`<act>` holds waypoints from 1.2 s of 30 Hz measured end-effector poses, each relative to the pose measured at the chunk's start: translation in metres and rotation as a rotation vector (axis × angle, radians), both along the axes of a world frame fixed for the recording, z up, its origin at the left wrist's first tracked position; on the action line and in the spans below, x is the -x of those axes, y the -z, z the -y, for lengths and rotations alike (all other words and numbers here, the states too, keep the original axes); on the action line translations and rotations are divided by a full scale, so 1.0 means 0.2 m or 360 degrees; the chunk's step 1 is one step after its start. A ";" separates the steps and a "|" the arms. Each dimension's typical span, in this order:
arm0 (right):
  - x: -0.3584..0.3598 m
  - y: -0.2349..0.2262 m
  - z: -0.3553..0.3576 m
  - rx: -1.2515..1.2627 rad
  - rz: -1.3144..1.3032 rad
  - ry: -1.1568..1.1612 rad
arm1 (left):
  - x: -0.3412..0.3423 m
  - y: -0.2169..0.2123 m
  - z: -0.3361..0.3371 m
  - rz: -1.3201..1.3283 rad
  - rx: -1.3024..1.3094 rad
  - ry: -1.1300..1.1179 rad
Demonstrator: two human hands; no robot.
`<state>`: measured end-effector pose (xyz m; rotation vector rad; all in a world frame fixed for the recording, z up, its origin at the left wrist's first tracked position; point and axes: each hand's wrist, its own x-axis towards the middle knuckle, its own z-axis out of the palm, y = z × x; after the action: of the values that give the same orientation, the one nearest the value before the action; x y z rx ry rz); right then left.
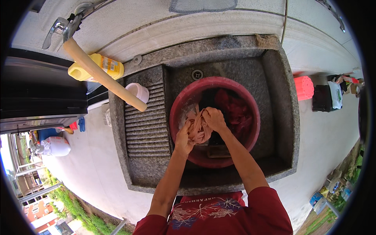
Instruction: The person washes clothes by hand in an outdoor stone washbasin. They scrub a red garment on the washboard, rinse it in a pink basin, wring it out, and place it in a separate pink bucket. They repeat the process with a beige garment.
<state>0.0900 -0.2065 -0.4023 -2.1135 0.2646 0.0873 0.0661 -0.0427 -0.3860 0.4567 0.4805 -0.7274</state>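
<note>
Both my hands grip a bunched, wet pinkish-beige cloth [199, 129] over the left part of a red plastic basin [254, 105]. My left hand [182, 140] is closed on the cloth's lower left side. My right hand [214, 118] clutches its upper right, fingers curled into the folds. Dark water and a dark red garment [234, 109] lie inside the basin, behind and right of my right hand. A wooden-looking block [218, 151] rests near the basin's front wall, partly hidden by my right forearm.
The basin stands in a grey stone sink [274, 117] with a ridged washboard [147, 133] on its left. A white cup [138, 93] sits on the ridges, under a beige hose [103, 74] from the tap [60, 26]. Behind it stands a yellow jug [105, 67]. The drain [197, 74] is behind the basin.
</note>
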 end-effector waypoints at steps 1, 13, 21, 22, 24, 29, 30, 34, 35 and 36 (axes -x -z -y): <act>0.01 0.11 0.12 -0.0229 -0.0077 0.0224 | -0.02 -0.17 0.03 -0.0181 -0.0639 -0.0102; 0.05 0.00 0.13 0.1000 0.0730 -0.0148 | 0.13 -0.07 -0.10 0.0345 -0.1353 -0.0072; -0.02 -0.39 0.19 -0.0878 0.0000 -0.0467 | 0.00 -0.26 0.19 0.1721 -0.2371 0.0086; -0.03 -0.50 0.21 -0.1076 -0.0115 -0.0440 | -0.04 -0.30 0.19 0.1674 -0.2255 0.0224; -0.07 -0.56 0.24 -0.1111 -0.0039 -0.0345 | -0.08 -0.38 0.16 0.1586 -0.1914 0.0232; -0.12 -0.54 0.34 -0.1492 0.0221 -0.0113 | -0.15 -0.42 -0.01 0.0818 -0.0754 -0.0025; -0.11 -0.49 0.34 -0.1353 0.0238 -0.0078 | -0.15 -0.42 -0.03 0.0763 -0.0639 -0.0048; -0.03 -0.42 0.28 -0.0801 0.0429 -0.0106 | -0.13 -0.41 -0.12 0.0569 -0.0404 -0.0129; -0.01 -0.42 0.24 -0.0664 0.0508 -0.0155 | -0.13 -0.40 -0.14 0.0541 -0.0374 -0.0171; 0.03 -0.41 0.22 -0.0451 0.0437 -0.0217 | -0.12 -0.42 -0.13 0.0545 -0.0368 -0.0139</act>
<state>0.0842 -0.2498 -0.3208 -1.8327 -0.0541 -0.0810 0.0906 -0.0164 -0.3028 0.7577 0.2600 -0.4975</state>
